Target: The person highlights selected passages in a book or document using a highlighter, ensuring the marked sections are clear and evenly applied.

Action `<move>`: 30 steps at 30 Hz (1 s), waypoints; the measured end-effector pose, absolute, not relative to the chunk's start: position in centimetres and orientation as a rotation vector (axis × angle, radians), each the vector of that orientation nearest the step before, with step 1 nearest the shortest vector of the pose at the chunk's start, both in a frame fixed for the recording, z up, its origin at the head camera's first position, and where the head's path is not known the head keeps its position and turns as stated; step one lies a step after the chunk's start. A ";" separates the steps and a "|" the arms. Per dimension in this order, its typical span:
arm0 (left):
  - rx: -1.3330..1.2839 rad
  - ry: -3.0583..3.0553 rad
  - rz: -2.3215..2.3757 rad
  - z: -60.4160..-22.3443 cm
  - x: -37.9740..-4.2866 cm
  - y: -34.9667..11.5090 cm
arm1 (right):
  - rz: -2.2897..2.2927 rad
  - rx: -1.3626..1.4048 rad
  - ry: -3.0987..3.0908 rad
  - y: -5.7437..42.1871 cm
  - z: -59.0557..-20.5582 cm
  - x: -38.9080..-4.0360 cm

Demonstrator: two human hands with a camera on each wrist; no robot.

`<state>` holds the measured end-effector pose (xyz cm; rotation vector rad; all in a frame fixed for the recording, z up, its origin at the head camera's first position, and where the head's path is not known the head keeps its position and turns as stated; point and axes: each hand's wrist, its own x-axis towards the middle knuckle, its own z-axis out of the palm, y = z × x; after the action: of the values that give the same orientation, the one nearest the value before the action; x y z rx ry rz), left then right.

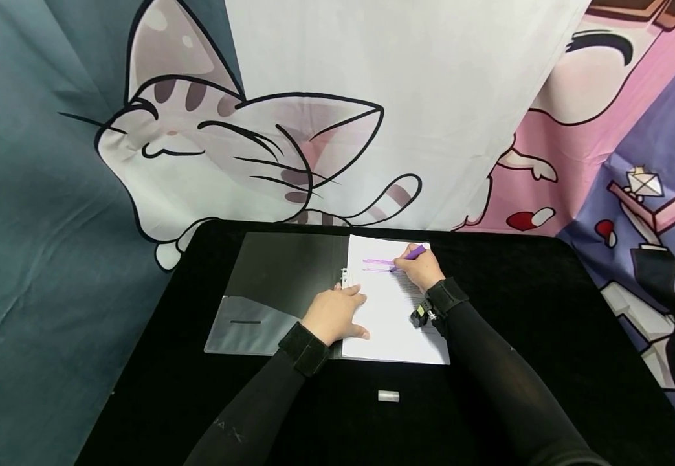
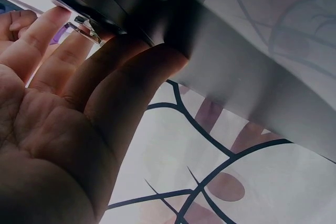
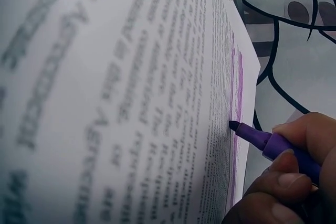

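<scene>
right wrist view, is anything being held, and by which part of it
Yes: the right hand holds a marker by the front of its barrel.

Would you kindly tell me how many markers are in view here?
1: the purple marker, held in the right hand with its tip at the printed page. Any others under the folder or the arms would be hidden.
</scene>
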<state>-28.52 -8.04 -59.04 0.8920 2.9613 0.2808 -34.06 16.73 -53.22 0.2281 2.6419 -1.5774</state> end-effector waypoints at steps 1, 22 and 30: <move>0.889 2.961 0.284 -59.0 -28.5 -8.0 | -1.575 0.227 2.646 16.8 -53.2 -34.1; 0.897 2.948 0.212 -56.2 -27.2 -8.0 | -1.530 0.276 2.655 17.1 -53.0 -33.9; 0.868 2.929 0.181 -52.5 -25.4 -7.9 | -1.543 0.244 2.658 17.6 -52.8 -33.7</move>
<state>-25.35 -7.94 -52.49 0.8676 2.9287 0.1806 -33.69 17.64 -52.84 0.2437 2.6577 -1.5427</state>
